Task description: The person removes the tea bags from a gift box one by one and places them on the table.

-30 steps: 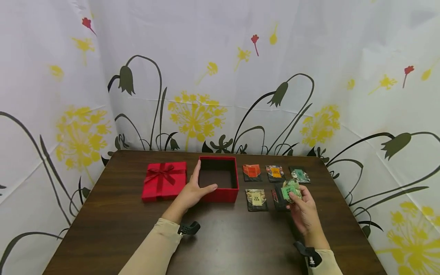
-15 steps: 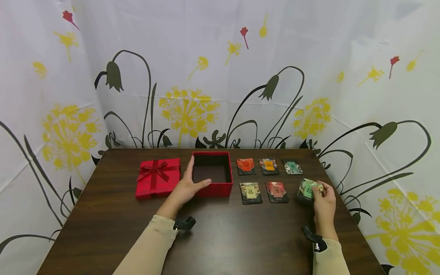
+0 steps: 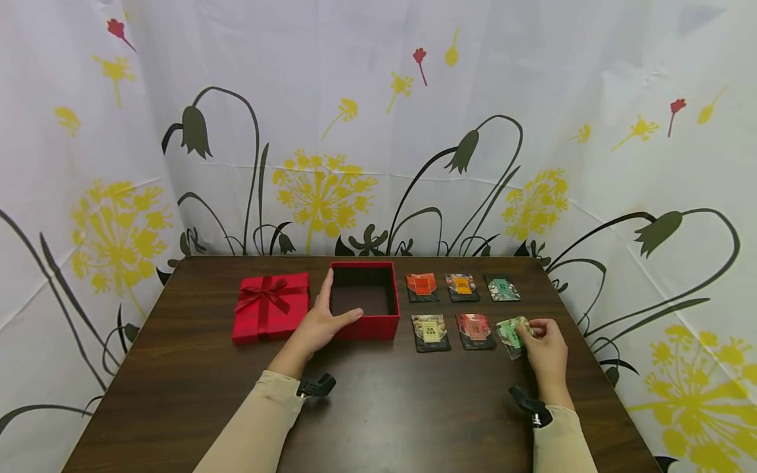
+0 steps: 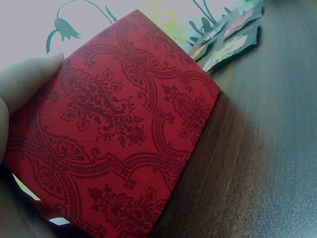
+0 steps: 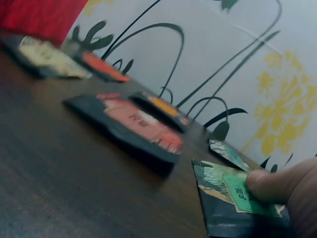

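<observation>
My right hand (image 3: 545, 349) pinches a sachet with a green label (image 3: 510, 336) low over the right of the table; in the right wrist view the thumb lies on the label of this sachet (image 5: 237, 198). My left hand (image 3: 319, 327) is spread around the near left corner of an uncovered red box (image 3: 371, 327). Its fingers lie straight along the left side, with the thumb at the front rim. The left wrist view shows the patterned front wall of the box (image 4: 119, 119) close up.
A red lid with a ribbon bow (image 3: 273, 309) lies left of the box. To the right lie more sachets: orange (image 3: 422, 288), yellow-orange (image 3: 462, 287), teal (image 3: 503, 288), cream (image 3: 430, 332) and red (image 3: 475, 331). A floral cloth (image 3: 331, 131) hangs behind the table (image 3: 378, 401).
My right hand has carried the green-labelled sachet right of the red one, then slightly left and down. The red sachet has come into full view. My left hand stays at the box.
</observation>
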### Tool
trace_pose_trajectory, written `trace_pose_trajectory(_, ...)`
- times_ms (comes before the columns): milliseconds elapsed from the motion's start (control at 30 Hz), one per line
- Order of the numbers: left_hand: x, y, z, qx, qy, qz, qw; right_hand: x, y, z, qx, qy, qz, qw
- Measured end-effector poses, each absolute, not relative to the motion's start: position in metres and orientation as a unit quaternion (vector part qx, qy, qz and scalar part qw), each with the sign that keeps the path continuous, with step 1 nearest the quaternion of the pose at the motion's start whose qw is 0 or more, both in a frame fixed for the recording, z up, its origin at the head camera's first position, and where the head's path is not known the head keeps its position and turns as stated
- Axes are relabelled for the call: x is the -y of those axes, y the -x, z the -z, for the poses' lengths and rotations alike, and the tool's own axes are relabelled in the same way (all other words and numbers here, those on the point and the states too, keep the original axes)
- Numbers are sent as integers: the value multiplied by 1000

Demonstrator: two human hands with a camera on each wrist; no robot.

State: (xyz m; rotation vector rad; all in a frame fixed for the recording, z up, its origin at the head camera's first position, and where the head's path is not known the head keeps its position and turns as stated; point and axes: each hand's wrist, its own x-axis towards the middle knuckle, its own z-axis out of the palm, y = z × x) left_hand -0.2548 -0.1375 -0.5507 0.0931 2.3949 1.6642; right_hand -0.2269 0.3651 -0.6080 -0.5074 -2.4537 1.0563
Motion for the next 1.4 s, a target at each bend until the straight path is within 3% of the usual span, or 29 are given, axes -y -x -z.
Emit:
trace_pose_trajectory(600, 147, 250, 550, -813, -29, -571, 106, -358, 222, 591, 946, 118, -290, 84)
trace_pose_trajectory(1400, 148, 242, 547, -828, -18, -552, 95, -354, 220, 601, 939, 121, -297, 126)
